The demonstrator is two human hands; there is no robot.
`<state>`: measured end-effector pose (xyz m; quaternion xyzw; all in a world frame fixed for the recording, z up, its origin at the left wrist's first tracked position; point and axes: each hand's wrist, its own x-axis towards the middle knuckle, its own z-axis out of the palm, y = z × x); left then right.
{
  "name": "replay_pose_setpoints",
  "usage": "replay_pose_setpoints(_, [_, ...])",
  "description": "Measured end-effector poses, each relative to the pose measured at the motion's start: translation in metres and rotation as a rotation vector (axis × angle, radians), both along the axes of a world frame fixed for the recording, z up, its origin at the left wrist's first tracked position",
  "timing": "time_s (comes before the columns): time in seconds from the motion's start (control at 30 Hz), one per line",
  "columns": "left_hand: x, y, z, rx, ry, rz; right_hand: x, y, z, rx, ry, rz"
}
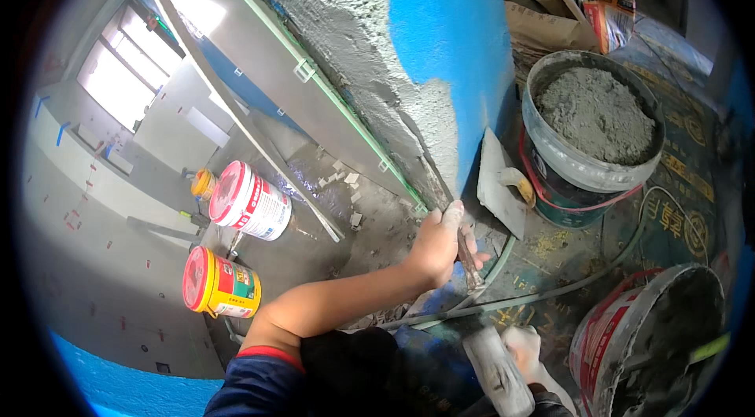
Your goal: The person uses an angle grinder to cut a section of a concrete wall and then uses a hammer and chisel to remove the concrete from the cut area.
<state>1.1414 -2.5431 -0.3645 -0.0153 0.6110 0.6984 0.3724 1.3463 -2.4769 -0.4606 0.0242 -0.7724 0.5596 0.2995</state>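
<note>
My left hand [442, 244] is closed around a long, narrow tool [470, 269] caked in mortar; its exact kind is unclear. The tool's upper end lies against the lower edge of the column [417, 47], where wet grey mortar meets blue paint. Low in the view, my right hand [525, 348], pale with dust, seems closed at the side of a grey slab-shaped tool [497, 374]; its fingers are partly hidden. A flat trowel [500, 181] with a yellowish handle leans at the column's foot, right of my left hand.
A bucket heaped with mortar [598, 114] stands on the right. Near the lower right is a dirty bucket [605, 338]. A hose [550, 291] crosses the floor. On the left stand a white-and-red bucket [255, 205], a yellow bucket [224, 283] and a long strip [236, 110].
</note>
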Motion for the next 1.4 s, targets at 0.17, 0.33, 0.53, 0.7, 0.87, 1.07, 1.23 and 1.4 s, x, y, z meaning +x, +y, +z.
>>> replay_pose_setpoints(0.17, [-0.004, -0.001, -0.006, 0.011, -0.028, -0.039, -0.021, 0.011, -0.002, -0.152, -0.397, -0.005])
replay_pose_setpoints(0.33, [0.000, 0.006, 0.004, 0.025, -0.029, -0.055, 0.006, 0.001, -0.032, -0.239, 0.134, -0.002])
replay_pose_setpoints(0.53, [-0.010, -0.004, 0.002, 0.007, -0.104, 0.001, -0.006, 0.007, 0.012, -0.082, -0.207, -0.001])
replay_pose_setpoints(0.7, [-0.004, 0.001, 0.004, 0.022, -0.054, 0.010, -0.024, 0.014, 0.017, -0.271, -0.431, 0.023])
replay_pose_setpoints(0.87, [-0.009, 0.000, -0.001, -0.013, -0.054, 0.038, -0.009, 0.012, 0.019, -0.048, -0.005, 0.096])
replay_pose_setpoints(1.07, [0.000, -0.019, 0.007, -0.085, 0.086, -0.114, -0.007, 0.003, 0.004, -0.060, -0.053, 0.068])
replay_pose_setpoints(1.23, [0.018, -0.028, 0.034, -0.060, 0.116, -0.181, -0.003, -0.005, -0.012, -0.084, -0.092, 0.116])
replay_pose_setpoints(1.4, [0.011, -0.023, 0.048, -0.027, 0.110, -0.219, -0.001, -0.003, -0.018, -0.082, -0.173, 0.139])
